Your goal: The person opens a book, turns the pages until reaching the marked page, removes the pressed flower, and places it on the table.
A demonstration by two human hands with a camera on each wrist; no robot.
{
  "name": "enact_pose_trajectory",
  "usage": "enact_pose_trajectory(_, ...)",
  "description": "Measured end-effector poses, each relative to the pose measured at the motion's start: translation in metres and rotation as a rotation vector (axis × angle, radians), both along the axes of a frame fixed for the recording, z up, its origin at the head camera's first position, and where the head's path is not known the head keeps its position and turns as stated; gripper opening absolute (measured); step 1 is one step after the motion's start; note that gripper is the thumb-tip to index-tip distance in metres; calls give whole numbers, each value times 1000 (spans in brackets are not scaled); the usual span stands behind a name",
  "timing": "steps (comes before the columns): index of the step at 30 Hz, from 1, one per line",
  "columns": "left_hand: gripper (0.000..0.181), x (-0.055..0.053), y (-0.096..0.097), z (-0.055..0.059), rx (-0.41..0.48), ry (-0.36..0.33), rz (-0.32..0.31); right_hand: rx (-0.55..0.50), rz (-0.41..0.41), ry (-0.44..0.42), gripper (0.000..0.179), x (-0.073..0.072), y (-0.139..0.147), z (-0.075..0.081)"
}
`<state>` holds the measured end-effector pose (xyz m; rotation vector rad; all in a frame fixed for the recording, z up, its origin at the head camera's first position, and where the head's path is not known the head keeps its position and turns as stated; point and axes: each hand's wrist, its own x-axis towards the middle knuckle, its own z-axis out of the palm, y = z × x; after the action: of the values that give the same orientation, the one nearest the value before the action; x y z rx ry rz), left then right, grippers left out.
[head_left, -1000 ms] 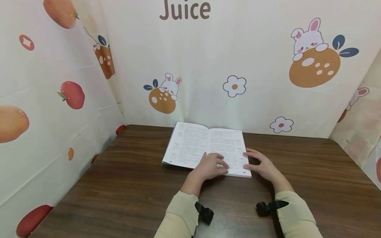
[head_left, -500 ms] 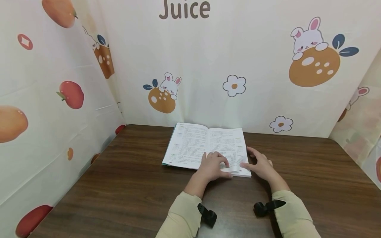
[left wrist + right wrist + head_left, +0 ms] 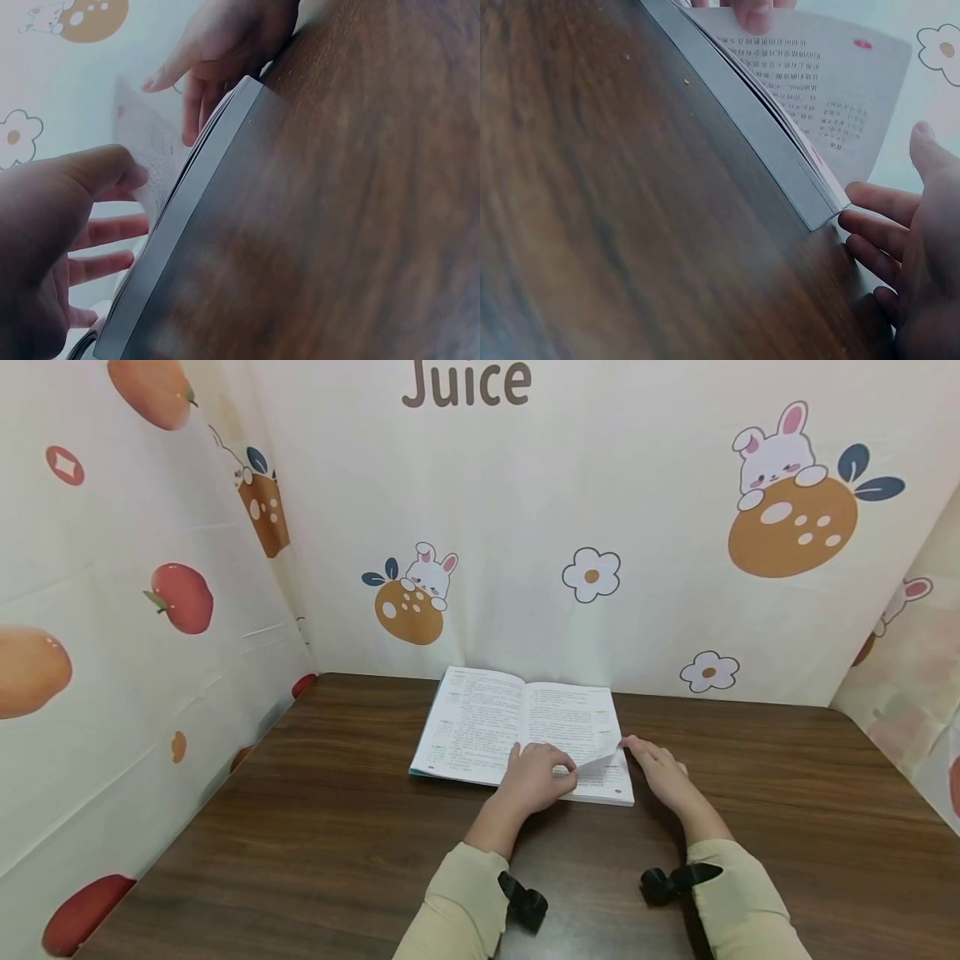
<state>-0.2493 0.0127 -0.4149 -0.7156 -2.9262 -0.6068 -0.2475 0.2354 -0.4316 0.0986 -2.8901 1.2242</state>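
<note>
An open book (image 3: 480, 718) with printed white pages lies on the brown table. My left hand (image 3: 536, 777) rests over its lower middle and pinches the lower edge of a lifted page (image 3: 597, 764) between thumb and forefinger. In the left wrist view that page (image 3: 150, 142) stands up from the stack, the other left fingers spread behind it. My right hand (image 3: 660, 772) is at the book's right edge, its fingers extended. The right wrist view has the right fingertips (image 3: 862, 221) at the book's corner, with the thumb apart; the raised page (image 3: 840, 90) shows its printed underside.
The brown wooden table (image 3: 300, 827) runs back to a white curtain (image 3: 517, 527) printed with rabbits, fruit and flowers. Another printed curtain (image 3: 112, 693) borders the left side. Black wrist cameras (image 3: 525, 902) are strapped over both cream sleeves (image 3: 457, 893).
The right-hand page's lower corner has come up, and my left thumb and forefinger have closed on it. My right hand has drawn its thumb back from the page, fingers straightening at the book's edge.
</note>
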Motion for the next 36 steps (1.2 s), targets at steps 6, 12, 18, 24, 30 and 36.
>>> enact_pose_trajectory(6, 19, -3, 0, 2, 104, 32, 58, 18, 26, 14, 56, -1, 2, -4)
enact_pose_trajectory(12, 20, -7, -11, 10, 373, 50, 203, 17, 24, -6, 56, -3, 4, -6)
enact_pose_trajectory(18, 23, -16, -34, 17, 605, 11, 308, 18, 17, -20, 58, -3, 3, -5)
enact_pose_trajectory(24, 21, -24, -56, 22, 775, 7, 386, 29, 19, -17, 58, -4, 4, -5)
enact_pose_trajectory(30, 26, -30, -79, 26, 884, 25, 485, 25, 22, -16, 59, -6, 5, -6)
enact_pose_trajectory(36, 21, -32, -98, 28, 949, 33, 554, 19, 21, -22, 61, -7, 6, -6)
